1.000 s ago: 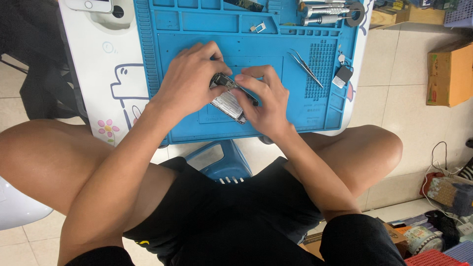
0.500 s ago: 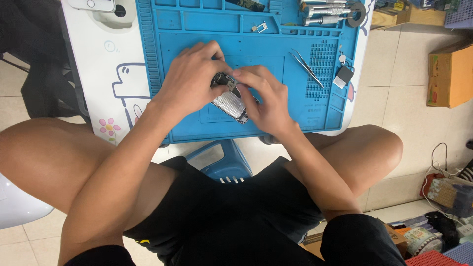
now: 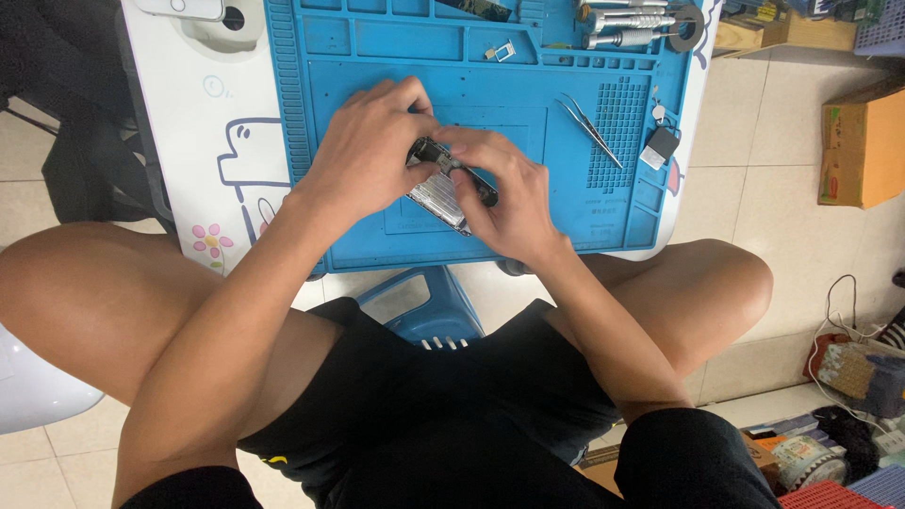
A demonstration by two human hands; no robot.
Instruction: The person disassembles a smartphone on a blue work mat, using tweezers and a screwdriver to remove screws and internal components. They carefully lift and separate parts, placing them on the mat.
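An opened phone (image 3: 436,196) with a silvery inner plate lies on the blue work mat (image 3: 490,75). My left hand (image 3: 368,151) grips its upper left end. My right hand (image 3: 504,198) holds its right side, fingertips pinched on a small part near the phone's top edge. Both hands cover most of the phone. Whether a tool is in my right fingers is hidden.
Metal tweezers (image 3: 589,127) and a small black part (image 3: 658,146) lie right of my hands. Screwdrivers (image 3: 622,24) rest in the mat's top trays. The mat sits on a small white table (image 3: 203,113). A cardboard box (image 3: 863,141) stands on the floor at the right.
My right fingers have shifted slightly up along the phone's top edge, close against my left fingertips. The phone stays in place.
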